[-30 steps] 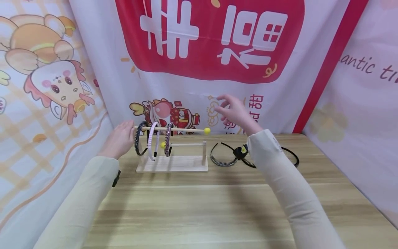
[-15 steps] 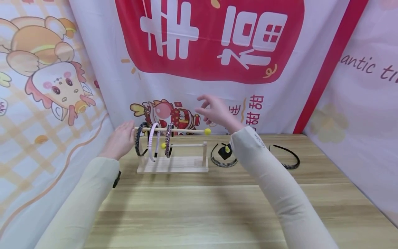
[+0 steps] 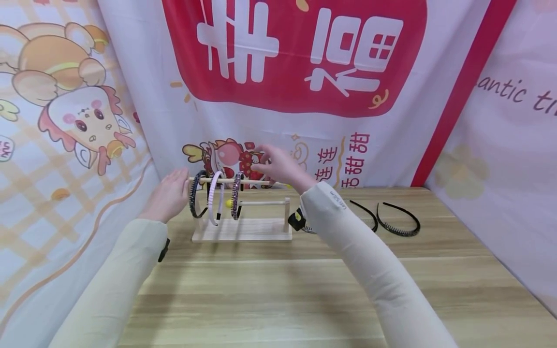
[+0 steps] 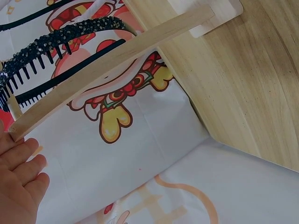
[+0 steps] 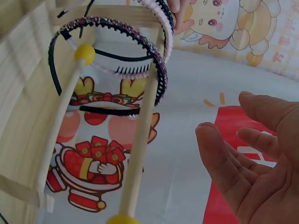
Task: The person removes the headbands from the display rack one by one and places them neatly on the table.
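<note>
Banner point(image 3: 296, 92) "幸福", right hand point(image 3: 280, 166) near headbands point(image 3: 235, 195), cuff point(image 3: 319, 205) (seemingly lettered)

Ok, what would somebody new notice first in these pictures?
Probably the big red panel with white characters on the back cloth. Below it, three headbands hang from the upper bar of a wooden rack, with the left hand at its left end. More headbands lie on the table, right of the rack.

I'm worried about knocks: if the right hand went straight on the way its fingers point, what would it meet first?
Probably the glittery headband nearest it on the upper rod, though the right hand may pass just above; depth is unclear.
</note>
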Available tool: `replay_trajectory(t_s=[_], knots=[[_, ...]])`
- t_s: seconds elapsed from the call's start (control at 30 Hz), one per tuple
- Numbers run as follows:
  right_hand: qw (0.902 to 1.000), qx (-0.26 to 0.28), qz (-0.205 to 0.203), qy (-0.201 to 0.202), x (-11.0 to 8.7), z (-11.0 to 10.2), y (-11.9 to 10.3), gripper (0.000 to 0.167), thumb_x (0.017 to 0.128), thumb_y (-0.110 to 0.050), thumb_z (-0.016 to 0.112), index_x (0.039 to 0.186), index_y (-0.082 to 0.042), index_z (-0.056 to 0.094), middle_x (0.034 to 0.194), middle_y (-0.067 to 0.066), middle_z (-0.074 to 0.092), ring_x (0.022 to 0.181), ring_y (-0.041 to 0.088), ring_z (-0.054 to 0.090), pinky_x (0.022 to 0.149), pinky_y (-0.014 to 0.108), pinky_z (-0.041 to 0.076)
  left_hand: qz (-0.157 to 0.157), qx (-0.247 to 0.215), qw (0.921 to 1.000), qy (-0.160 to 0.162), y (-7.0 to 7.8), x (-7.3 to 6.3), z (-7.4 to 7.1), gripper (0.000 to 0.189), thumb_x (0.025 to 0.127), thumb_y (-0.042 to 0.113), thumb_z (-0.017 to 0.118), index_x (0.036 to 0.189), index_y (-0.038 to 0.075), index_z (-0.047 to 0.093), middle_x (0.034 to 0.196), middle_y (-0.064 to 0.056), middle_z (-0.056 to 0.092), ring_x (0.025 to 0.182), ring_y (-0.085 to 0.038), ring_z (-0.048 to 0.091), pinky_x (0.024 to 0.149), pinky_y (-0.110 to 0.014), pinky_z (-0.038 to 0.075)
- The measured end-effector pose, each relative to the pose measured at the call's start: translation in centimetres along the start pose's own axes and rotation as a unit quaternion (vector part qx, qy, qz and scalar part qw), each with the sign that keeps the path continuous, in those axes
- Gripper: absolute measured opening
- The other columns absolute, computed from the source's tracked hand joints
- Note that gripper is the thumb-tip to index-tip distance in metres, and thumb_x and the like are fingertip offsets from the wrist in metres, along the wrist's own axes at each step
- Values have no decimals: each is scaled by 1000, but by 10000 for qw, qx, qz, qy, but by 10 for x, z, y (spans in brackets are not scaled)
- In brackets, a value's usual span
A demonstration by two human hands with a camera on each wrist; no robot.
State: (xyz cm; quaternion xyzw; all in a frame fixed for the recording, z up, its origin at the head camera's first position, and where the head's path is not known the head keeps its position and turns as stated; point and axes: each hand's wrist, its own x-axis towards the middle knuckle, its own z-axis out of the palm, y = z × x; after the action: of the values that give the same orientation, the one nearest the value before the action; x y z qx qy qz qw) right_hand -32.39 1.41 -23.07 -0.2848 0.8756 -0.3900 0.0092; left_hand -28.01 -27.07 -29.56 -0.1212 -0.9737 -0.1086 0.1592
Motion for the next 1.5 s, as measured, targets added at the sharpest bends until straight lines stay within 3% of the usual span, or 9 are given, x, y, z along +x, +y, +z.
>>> replay_trajectory(t_s=[0.2, 0.63, 0.93, 1.07, 1.2, 1.3, 1.5], knots=[[9997, -80, -10, -226, 4, 17, 0, 48, 89, -19, 63, 133, -13, 44, 103, 9, 56, 67, 23, 61, 56, 29, 55, 5, -1, 10000, -14, -1, 1, 1, 47, 101, 15, 26, 137, -15, 24, 139, -35, 25, 129, -47, 21, 110, -50, 11], [9985, 167, 187, -483, 9, 56, 3, 57, 86, -23, 66, 136, -15, 40, 126, 14, 47, 69, 23, 61, 52, 26, 55, 21, 32, 10000, 9, -2, 1, 2, 46, 100, 14, 27, 136, -16, 25, 138, -35, 27, 128, -47, 23, 110, -50, 12], [9989, 276, 318, -213, 12, 77, 7, 62, 84, -20, 69, 137, -14, 38, 112, 8, 55, 64, 18, 59, 53, 30, 55, -58, 13, 10000, -31, -2, 2, 2, 47, 100, 15, 27, 137, -15, 24, 139, -34, 25, 129, -46, 21, 110, -50, 11], [9994, 195, 242, -157, 13, 82, 9, 58, 84, -20, 69, 134, -14, 40, 101, 3, 55, 62, 17, 59, 49, 26, 54, -59, 16, 10000, -59, -2, 2, 2, 47, 101, 15, 26, 137, -15, 23, 140, -34, 25, 130, -46, 21, 110, -50, 11], [9996, 130, 203, -131, 14, 85, 10, 53, 84, -20, 69, 130, -13, 43, 101, 2, 55, 60, 16, 59, 48, 24, 53, -87, -24, 9999, -78, -2, 1, 1, 48, 101, 15, 26, 137, -15, 23, 140, -34, 24, 130, -46, 20, 110, -50, 10], [9996, 143, 209, -90, 15, 87, 11, 53, 84, -16, 69, 131, -11, 44, 97, 3, 55, 59, 17, 60, 47, 24, 53, -92, -21, 9999, -102, -2, 1, 1, 48, 101, 16, 26, 137, -15, 23, 140, -34, 24, 130, -46, 20, 110, -50, 10], [9990, 362, 214, -170, 14, 85, 12, 53, 87, -6, 62, 135, -10, 41, 75, 11, 53, 56, 23, 60, 48, 25, 54, -117, -17, 9999, -115, -1, 1, 1, 48, 101, 16, 25, 138, -14, 23, 140, -33, 24, 130, -46, 20, 110, -50, 10]])
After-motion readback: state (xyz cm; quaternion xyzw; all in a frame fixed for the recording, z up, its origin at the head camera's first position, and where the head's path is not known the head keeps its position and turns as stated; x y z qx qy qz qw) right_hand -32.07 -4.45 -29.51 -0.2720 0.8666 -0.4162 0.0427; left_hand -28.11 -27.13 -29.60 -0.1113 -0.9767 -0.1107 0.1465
